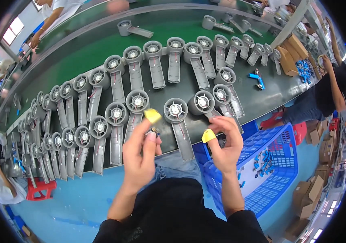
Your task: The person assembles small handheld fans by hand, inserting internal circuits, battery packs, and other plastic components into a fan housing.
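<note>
Factory line, blue floor, blue slatted plastic crate (262,162) at lower right. Left hand (140,156), yellow cot on thumb, pinches small dark metal component (154,131). Right hand (223,141) empty, fingers loosely curled, yellow cot on thumb. Step, judged: part held ready above near desk edge. Next calls for seating it into grey fan-head handle housing (179,123). Beyond: rows of same housings across green desk (79,52).

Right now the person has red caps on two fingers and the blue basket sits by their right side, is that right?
Not quite. The finger caps are yellow, not red: the head view shows one on the left hand and one on the right hand. The blue basket is indeed on their right side.
</note>
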Available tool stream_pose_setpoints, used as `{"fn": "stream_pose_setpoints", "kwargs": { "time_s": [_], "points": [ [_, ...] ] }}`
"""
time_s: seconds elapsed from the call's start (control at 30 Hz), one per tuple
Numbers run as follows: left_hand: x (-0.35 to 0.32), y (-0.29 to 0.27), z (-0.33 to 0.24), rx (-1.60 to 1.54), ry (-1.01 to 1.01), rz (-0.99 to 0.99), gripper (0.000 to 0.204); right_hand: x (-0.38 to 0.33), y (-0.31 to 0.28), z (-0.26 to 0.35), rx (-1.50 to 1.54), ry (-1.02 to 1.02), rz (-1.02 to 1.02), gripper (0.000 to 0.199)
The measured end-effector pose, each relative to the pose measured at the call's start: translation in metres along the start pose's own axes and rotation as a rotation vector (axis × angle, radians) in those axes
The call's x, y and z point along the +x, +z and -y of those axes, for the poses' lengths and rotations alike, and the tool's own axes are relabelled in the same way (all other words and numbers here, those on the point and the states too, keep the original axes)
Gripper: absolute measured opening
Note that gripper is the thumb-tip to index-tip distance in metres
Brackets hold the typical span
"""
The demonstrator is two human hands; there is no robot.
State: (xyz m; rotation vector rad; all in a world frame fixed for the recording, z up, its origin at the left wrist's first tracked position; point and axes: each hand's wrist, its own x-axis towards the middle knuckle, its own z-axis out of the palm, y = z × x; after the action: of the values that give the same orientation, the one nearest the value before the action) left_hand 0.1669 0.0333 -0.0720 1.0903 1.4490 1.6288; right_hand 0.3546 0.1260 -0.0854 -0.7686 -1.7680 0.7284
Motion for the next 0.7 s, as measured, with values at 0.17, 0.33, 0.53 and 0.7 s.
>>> {"fn": "stream_pose_setpoints", "kwargs": {
  "time_s": [0.17,0.33,0.53,0.7],
  "points": [
    [-0.007,0.027,0.006,0.063,0.085,0.088,0.057,-0.022,0.020,0.016,0.371,0.422,-0.065,0.011],
    [-0.001,0.025,0.013,-0.298,-0.163,0.294,0.086,-0.032,0.023,0.037,0.978,0.874,0.101,0.007],
    [-0.003,0.022,0.012,-0.481,-0.254,0.293,0.101,-0.034,0.024,0.054,1.405,1.072,0.163,0.012],
    [-0.008,0.005,0.012,-0.335,-0.167,0.350,0.106,-0.042,0.015,0.040,1.140,0.890,0.406,0.014]
  ]
}}
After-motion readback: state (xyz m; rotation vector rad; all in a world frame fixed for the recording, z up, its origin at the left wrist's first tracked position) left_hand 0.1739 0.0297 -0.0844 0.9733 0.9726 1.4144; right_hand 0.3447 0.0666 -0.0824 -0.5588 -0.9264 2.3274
